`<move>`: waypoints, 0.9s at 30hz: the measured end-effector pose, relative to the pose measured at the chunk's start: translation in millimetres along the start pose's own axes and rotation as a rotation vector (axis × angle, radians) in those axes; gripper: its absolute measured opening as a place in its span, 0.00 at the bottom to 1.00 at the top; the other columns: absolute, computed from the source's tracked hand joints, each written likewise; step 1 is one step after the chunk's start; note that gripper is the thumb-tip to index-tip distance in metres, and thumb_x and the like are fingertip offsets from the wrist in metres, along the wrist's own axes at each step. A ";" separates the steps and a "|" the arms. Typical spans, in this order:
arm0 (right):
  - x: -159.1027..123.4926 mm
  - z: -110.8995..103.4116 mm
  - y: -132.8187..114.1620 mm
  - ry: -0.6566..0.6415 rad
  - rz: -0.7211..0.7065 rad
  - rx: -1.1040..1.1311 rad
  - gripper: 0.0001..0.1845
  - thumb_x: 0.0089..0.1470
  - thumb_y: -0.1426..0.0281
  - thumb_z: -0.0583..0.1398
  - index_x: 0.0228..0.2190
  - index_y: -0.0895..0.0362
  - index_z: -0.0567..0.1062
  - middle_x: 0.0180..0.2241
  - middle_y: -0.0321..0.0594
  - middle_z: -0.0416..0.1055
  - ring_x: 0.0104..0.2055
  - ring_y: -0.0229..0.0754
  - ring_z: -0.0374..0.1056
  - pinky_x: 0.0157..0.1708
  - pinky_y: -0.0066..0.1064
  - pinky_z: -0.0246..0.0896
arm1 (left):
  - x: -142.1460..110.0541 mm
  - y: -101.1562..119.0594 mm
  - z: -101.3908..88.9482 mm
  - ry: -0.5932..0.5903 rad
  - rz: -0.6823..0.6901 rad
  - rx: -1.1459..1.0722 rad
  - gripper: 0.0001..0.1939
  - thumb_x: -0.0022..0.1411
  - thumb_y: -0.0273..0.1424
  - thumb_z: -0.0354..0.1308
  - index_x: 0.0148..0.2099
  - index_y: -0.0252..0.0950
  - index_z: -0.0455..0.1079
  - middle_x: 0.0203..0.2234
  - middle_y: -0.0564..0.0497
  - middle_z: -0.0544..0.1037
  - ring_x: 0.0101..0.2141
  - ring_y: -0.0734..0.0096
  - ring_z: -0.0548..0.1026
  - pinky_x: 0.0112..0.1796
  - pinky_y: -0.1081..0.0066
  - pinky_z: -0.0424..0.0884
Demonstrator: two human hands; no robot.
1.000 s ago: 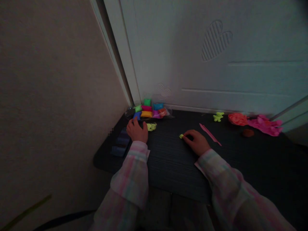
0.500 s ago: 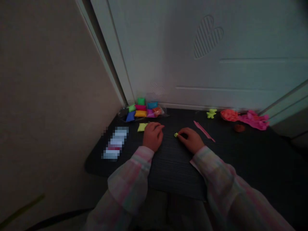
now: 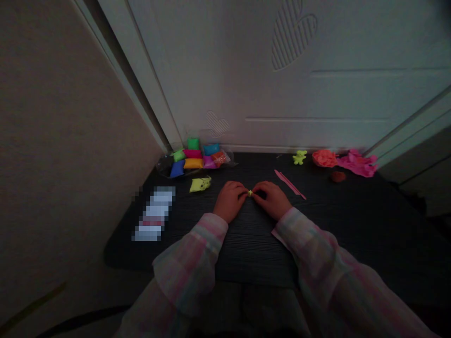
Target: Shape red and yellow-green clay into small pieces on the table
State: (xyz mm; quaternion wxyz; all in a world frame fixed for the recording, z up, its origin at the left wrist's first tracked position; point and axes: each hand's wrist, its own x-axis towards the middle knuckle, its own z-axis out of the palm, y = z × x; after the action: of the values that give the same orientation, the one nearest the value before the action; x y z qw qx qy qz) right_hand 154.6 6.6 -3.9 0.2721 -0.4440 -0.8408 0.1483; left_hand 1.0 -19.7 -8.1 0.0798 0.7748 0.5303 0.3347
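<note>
A small piece of yellow modelling clay (image 3: 250, 193) is pinched between the fingertips of both hands, just above or on the dark table (image 3: 253, 253). My left hand (image 3: 230, 199) closes on it from the left, and my right hand (image 3: 273, 197) grips it from the right. To the left of my left hand lies a yellow clay packet (image 3: 200, 184) with a crumpled end. Right of my right hand rest slim pink modelling tools (image 3: 290, 184), side by side. The clay is too small and dim to make out its exact shape.
At the back left, a clear bag holds several coloured clay packets (image 3: 193, 163). A pixelated, bright flat object (image 3: 155, 213) lies at the left. Along the back right are a yellow bear figure (image 3: 299, 157), orange shapes (image 3: 324, 158), pink shapes (image 3: 358, 163) and a brown lump (image 3: 338, 176).
My left hand has moved from beside the yellow packet to the clay piece and now pinches it with my right hand. The whole view has shifted slightly.
</note>
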 end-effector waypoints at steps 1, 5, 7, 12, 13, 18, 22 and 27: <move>-0.1 0.3 0.5 -0.001 -0.001 0.000 0.04 0.44 0.70 0.57 0.26 0.57 0.71 0.30 0.40 0.69 0.35 0.41 0.63 0.37 0.35 0.57 | 1.0 0.1 0.6 -0.003 0.003 0.001 0.06 0.53 0.27 0.52 0.32 0.36 0.70 0.30 0.50 0.72 0.36 0.70 0.66 0.39 0.67 0.65; -0.7 1.7 1.9 0.003 0.001 -0.004 0.04 0.45 0.69 0.56 0.26 0.56 0.70 0.31 0.40 0.69 0.35 0.41 0.63 0.37 0.35 0.56 | 3.4 0.0 1.1 -0.019 0.033 0.031 0.07 0.54 0.27 0.51 0.32 0.36 0.70 0.29 0.50 0.72 0.35 0.70 0.66 0.38 0.67 0.65; -1.0 1.9 2.0 0.001 0.008 -0.014 0.04 0.45 0.69 0.56 0.26 0.56 0.70 0.31 0.40 0.68 0.36 0.42 0.63 0.37 0.35 0.56 | 3.5 0.0 0.3 -0.028 0.063 0.061 0.07 0.54 0.27 0.50 0.32 0.36 0.70 0.29 0.50 0.72 0.35 0.70 0.66 0.38 0.67 0.65; -1.8 0.3 0.8 -0.041 -0.001 -0.047 0.04 0.45 0.71 0.55 0.27 0.56 0.70 0.31 0.39 0.68 0.36 0.42 0.62 0.37 0.35 0.54 | 3.2 1.2 -2.4 -0.072 0.140 0.164 0.08 0.55 0.27 0.49 0.32 0.35 0.69 0.29 0.50 0.72 0.36 0.68 0.65 0.38 0.66 0.64; -1.9 -0.1 0.5 -0.046 -0.003 -0.057 0.04 0.46 0.71 0.55 0.27 0.56 0.70 0.31 0.39 0.68 0.36 0.42 0.62 0.37 0.35 0.54 | 3.3 1.3 -2.9 -0.073 0.145 0.163 0.07 0.55 0.27 0.49 0.33 0.35 0.69 0.30 0.50 0.72 0.36 0.68 0.65 0.38 0.66 0.64; -2.5 -1.0 -1.0 -0.043 -0.013 -0.088 0.04 0.46 0.70 0.55 0.28 0.56 0.69 0.31 0.39 0.68 0.36 0.42 0.61 0.36 0.34 0.53 | 4.8 1.1 -5.8 -0.032 0.100 0.057 0.06 0.54 0.28 0.51 0.32 0.35 0.69 0.30 0.50 0.72 0.35 0.70 0.66 0.38 0.68 0.65; -2.8 -0.7 -1.9 -0.029 -0.025 -0.082 0.04 0.47 0.70 0.55 0.28 0.56 0.69 0.31 0.39 0.68 0.36 0.42 0.61 0.35 0.33 0.53 | 5.4 1.0 -7.4 -0.027 0.092 0.028 0.06 0.54 0.28 0.51 0.31 0.35 0.69 0.29 0.50 0.72 0.35 0.70 0.66 0.38 0.68 0.65; -2.8 -2.5 -4.8 -0.026 -0.028 -0.095 0.04 0.47 0.70 0.54 0.28 0.57 0.69 0.31 0.40 0.68 0.36 0.42 0.61 0.35 0.33 0.53 | 5.3 0.9 -7.3 -0.030 0.104 0.038 0.05 0.54 0.28 0.51 0.31 0.35 0.68 0.29 0.50 0.72 0.35 0.70 0.67 0.37 0.68 0.65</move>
State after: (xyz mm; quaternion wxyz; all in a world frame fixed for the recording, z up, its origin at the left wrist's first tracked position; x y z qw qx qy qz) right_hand 154.1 1.6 -0.5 0.2415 -0.4428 -0.8564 0.1102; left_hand -1.6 -17.1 0.1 0.0555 0.8076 0.4944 0.3166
